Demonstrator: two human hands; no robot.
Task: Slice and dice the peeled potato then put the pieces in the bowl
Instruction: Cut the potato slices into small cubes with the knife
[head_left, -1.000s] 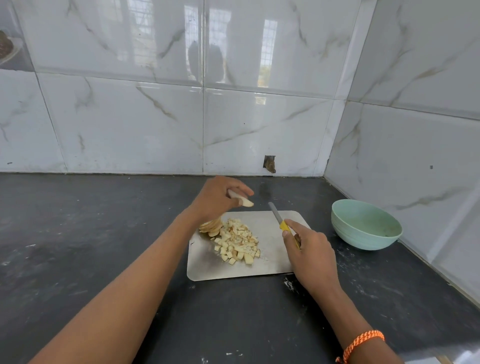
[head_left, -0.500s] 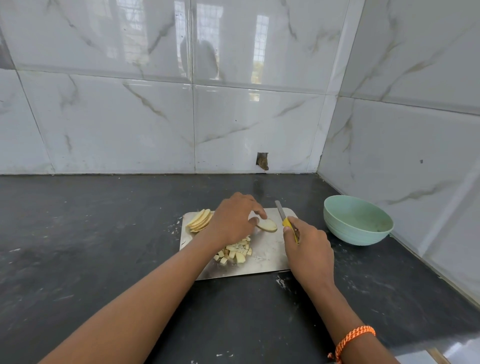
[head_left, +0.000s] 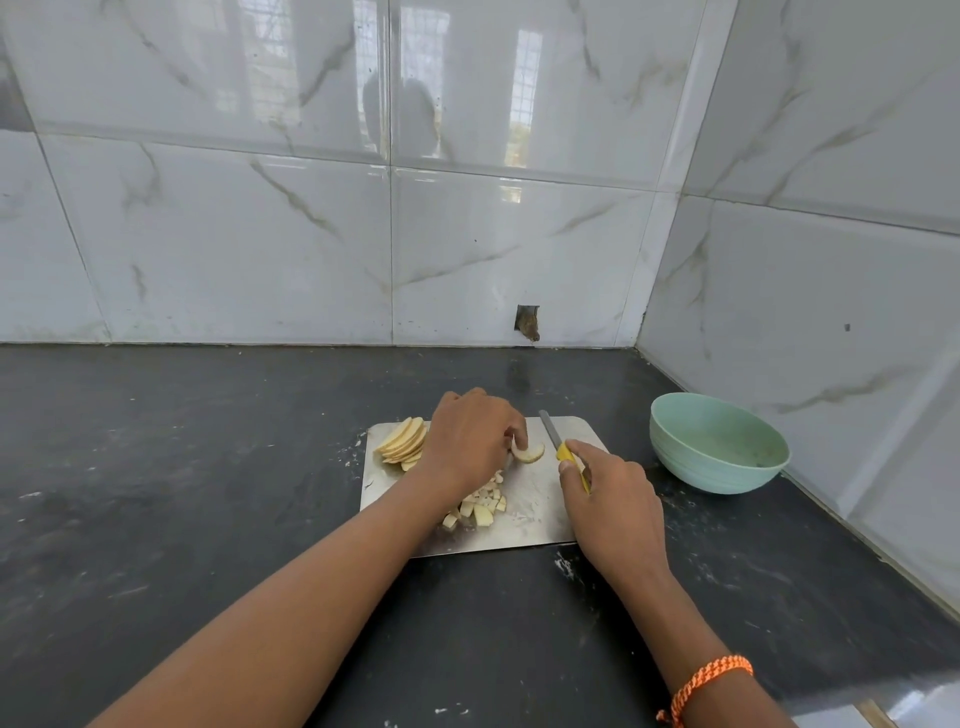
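A dark, mottled stone bench (head_left: 156, 493) fills the lower part of the view, dusted with pale smears and specks, and it runs into a corner where 2 walls of glossy white marble-look tiles (head_left: 260, 234) meet; the tiles carry grey-brown veins and mirror bright windows and a dim figure. Low on the back wall, straight behind the cutting board, a small ragged hole (head_left: 527, 322) breaks the tile just above the bench. The steel cutting board (head_left: 540, 512) lies flat on the bench and serves as the landmark. At the board's far left corner sits a fanned stack of potato slices (head_left: 402, 444); near its middle, partly hidden by the left forearm, lies a heap of diced potato (head_left: 480, 509). The left hand (head_left: 470, 441) hovers over the board's far half, its fingers curled and pinching 1 curved potato slice (head_left: 530, 453) that touches the board. The right hand (head_left: 615, 499) rests at the board's right edge, fingers wrapped around the yellow handle of a knife (head_left: 558, 449) whose blade points away toward the board's far right corner, just beside the held slice. An orange braided band (head_left: 709, 683) circles the right wrist. To the right of the board, near the side wall, stands a pale green bowl (head_left: 719, 441); nothing can be made out inside it.
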